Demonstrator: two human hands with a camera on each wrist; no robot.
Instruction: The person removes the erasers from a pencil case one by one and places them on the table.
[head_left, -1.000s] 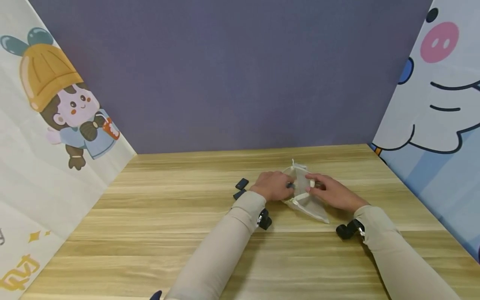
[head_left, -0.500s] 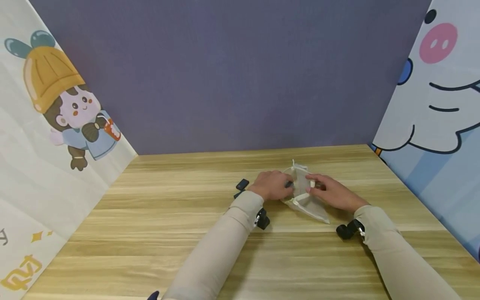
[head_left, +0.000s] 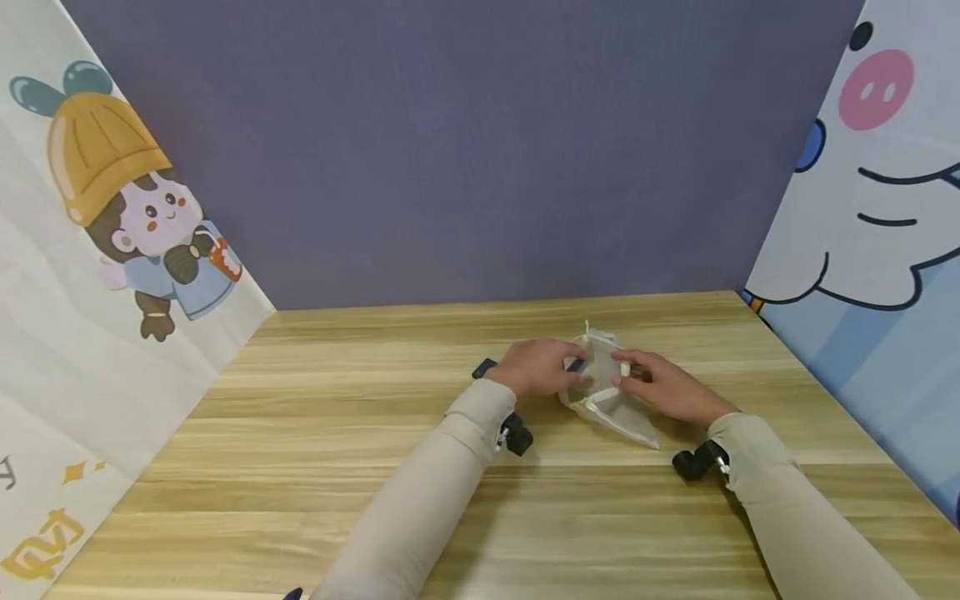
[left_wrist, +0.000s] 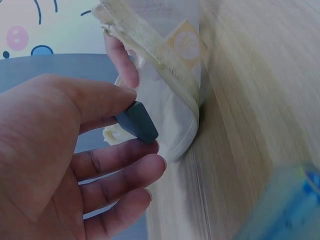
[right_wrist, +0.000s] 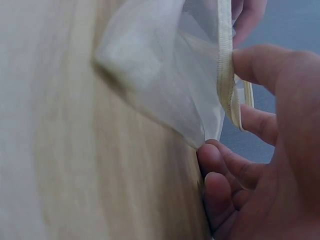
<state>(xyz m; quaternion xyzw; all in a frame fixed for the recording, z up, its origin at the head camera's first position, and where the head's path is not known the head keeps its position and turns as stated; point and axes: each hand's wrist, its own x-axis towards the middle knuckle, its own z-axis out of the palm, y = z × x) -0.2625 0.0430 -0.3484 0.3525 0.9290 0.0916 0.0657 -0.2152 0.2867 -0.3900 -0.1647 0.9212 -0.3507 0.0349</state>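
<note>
My left hand pinches a small dark block between thumb and fingers, at the mouth of a white mesh zip pouch. The block is smooth and flat-sided, and its far side is hidden. Opposite, my right hand grips the pouch's cream zipper edge, thumb on one side and fingers on the other, so the mouth gapes toward the left hand. An orange label shows on the mesh in the left wrist view. The pouch lies tilted on the wooden table.
Another dark block lies on the table, partly behind the left wrist. A purple-grey panel rises at the back, with cartoon-printed sheets at both sides. A dark tip shows at the front edge.
My left hand has drawn slightly left from the pouch mouth, its fingers looser, and now covers one of the two dark blocks on the table. The right hand has stayed in place.
</note>
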